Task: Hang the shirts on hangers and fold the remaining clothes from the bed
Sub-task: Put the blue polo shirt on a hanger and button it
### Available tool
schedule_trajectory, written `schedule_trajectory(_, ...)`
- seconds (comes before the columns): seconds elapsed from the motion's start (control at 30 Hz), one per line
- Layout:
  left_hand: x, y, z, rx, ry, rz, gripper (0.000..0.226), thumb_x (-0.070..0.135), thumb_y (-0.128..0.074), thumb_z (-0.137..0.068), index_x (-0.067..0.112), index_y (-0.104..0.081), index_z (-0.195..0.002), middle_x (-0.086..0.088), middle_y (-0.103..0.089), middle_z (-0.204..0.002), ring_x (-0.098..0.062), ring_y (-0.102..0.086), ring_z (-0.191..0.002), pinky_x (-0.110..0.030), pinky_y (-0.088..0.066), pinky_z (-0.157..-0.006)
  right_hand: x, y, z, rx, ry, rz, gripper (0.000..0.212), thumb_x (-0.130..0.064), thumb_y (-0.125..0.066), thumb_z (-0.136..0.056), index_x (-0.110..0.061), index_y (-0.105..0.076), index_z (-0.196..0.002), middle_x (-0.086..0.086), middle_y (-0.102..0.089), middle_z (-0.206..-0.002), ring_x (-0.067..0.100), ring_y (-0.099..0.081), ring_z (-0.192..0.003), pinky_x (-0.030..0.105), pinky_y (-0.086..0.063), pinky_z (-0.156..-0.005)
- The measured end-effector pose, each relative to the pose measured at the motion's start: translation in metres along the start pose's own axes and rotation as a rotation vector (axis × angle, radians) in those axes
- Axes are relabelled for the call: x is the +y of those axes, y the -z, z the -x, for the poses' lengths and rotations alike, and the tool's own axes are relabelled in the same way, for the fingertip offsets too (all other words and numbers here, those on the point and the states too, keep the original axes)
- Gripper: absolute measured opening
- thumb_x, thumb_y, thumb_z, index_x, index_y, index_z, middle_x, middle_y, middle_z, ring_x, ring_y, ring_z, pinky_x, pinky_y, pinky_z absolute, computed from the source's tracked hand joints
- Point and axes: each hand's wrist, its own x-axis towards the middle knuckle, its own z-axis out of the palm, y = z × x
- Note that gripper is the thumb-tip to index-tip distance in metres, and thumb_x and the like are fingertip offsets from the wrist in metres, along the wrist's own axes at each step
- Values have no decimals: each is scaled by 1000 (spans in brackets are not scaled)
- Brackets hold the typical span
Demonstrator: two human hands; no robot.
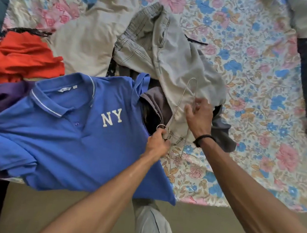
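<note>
Both hands grip a wire hanger (183,104), left hand (158,144) at its hook, right hand (198,117) on its arm, blue NY polo shirt (66,131) lying just left.

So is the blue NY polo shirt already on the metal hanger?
No, the blue NY polo shirt lies flat on the bed while both hands hold the bare metal hanger beside it.

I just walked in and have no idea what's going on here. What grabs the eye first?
The blue polo shirt marked NY, spread flat at the bed's near left edge. Just right of it, the left hand and right hand both grip a thin metal hanger over rumpled grey clothes. An orange garment lies far left on the floral bedsheet.
</note>
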Motion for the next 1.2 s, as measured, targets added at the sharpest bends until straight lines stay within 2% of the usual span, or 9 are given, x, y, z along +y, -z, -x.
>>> schedule_trajectory(0.17,3,-26,-7,252,106,167,30,39,-64,-95,23,-52,-117,1,-72,-105,-20,-54,-101,-32,-43,-86,17,8,-7,-48,-4,-35,9,-25,-64,-92,-18,-62,-98,-3,-68,-85,19,-67,-82,48,-59,-82)
schedule_trajectory(0.33,5,-35,6,293,15,259,28,57,-48,-96,32,-51,-109,4,-72,-91,-23,-66,-91,-49,-55,-85,10,33,-11,-123,80,-2,5,-15,-63,-97,-11,-64,-98,-3,-65,-84,20,-66,-80,45,-60,-79)
schedule_trajectory(0.43,7,-21,34,477,-192,253,28,40,-44,-108,25,-67,-102,9,-70,-79,-13,-65,-71,-39,-56,-69,-5,42,-3,-209,44,-115,6,-17,-66,-99,-11,-65,-100,-1,-66,-87,18,-70,-75,45,-63,-74)
schedule_trajectory(0.5,8,2,55,605,-237,271,29,31,-44,-110,24,-72,-107,18,-72,-89,-9,-66,-78,-29,-52,-71,-20,35,7,-248,45,-179,10,-19,-70,-97,-13,-65,-103,1,-67,-90,15,-70,-74,45,-63,-72)
schedule_trajectory(0.63,-20,81,78,719,-354,88,26,26,-49,-109,22,-73,-119,12,-77,-102,-8,-70,-90,-27,-51,-80,-76,-4,38,-51,529,-90,36,-25,-73,-96,-9,-64,-127,11,-59,-124,26,-58,-114,40,-50,-102)
schedule_trajectory(0.73,-50,154,90,651,-491,-91,19,20,-54,-106,23,-72,-112,4,-66,-74,-4,-61,-63,-22,-36,-56,-140,-51,80,-259,977,-62,42,-35,-59,-104,-7,-63,-135,10,-65,-126,29,-58,-121,54,-35,-116)
schedule_trajectory(0.87,-89,235,101,657,-462,-142,12,22,-52,-101,26,-62,-96,0,-61,-64,-19,-56,-58,-23,-30,-56,-212,-130,121,-527,948,-9,37,-32,-39,-104,-18,-56,-134,-1,-75,-108,22,-68,-109,52,-22,-123)
schedule_trajectory(1.03,-131,320,112,613,-230,-94,26,46,-49,-96,28,-64,-84,7,-58,-57,-16,-52,-54,-37,-41,-58,-301,-201,147,-456,945,1,29,-28,-37,-96,-19,-64,-96,1,-67,-81,31,-63,-83,42,-35,-78)
schedule_trajectory(1.2,-176,413,131,421,-82,529,50,37,-39,-110,6,-75,-96,-14,-77,-88,-16,-73,-73,-25,-60,-65,-337,-237,158,-523,818,-41,28,-31,-41,-112,-9,-51,-97,22,-63,-70,50,-56,-66,45,-27,-54)
